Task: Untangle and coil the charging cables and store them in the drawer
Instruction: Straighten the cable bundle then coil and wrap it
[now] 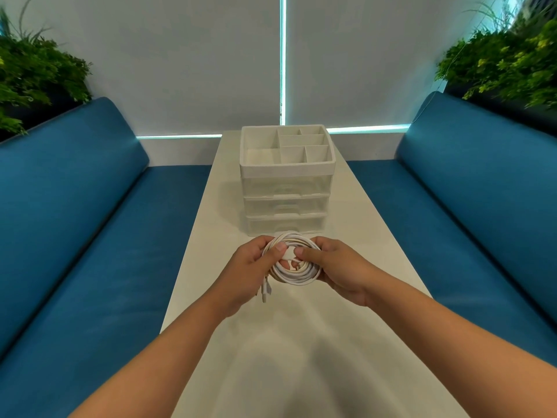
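Just in front of the drawer unit, above the white surface, both hands hold a coil of white charging cables between them. The left hand grips the coil's left side, its fingers curled behind the loops and its thumb laid over the front; the right hand grips the right side the same way. The two thumbs meet on a small white strap that crosses the loops nearest the drawer unit, probably to fasten the bundle so the turns do not spring apart. Holding the ring from both sides keeps it round and flat, a shape that should slide easily into a shallow drawer. A plug end hangs loose from the coil's lower left edge, on the side away from the drawer unit, so the winding looks done apart from securing it

All three clear drawers in the unit appear closed, and its divided top tray holds nothing visible. Judging by that, the coiling step is close to finished and storage is not yet begun: one hand will have to let go of the coil to pull a drawer open
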A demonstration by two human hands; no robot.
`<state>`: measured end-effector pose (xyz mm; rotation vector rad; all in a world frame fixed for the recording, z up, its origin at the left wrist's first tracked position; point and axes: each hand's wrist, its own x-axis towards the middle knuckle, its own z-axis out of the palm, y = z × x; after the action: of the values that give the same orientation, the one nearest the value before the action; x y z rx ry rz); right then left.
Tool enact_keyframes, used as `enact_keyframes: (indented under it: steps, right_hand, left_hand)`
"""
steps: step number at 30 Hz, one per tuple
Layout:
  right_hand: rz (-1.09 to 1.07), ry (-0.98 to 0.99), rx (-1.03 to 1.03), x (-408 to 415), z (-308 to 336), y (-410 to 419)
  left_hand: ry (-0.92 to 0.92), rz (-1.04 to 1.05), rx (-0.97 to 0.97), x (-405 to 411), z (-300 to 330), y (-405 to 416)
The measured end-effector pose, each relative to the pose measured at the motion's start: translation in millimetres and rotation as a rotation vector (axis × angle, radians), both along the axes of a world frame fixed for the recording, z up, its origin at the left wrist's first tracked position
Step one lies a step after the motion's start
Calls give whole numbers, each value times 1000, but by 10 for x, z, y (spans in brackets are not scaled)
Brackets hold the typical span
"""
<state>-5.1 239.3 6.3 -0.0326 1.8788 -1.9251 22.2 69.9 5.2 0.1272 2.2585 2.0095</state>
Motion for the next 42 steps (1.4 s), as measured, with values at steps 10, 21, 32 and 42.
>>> enact_keyframes:
  steps: [10,21,32,42]
  right_hand:
    - [-63,0,-20,-5,86,-11]
    - [-35,7,-33,-42,136,6]
    - [154,30,-50,-44,194,55]
    - [156,141,-116,-37,301,149]
  left_hand:
    - [32,52,-27,-42,-51,59]
    - [-19,45,105,-65,-13,4]
    - [126,-4,-66,-108,84,10]
    - [207,-154,38,-91,291,60]
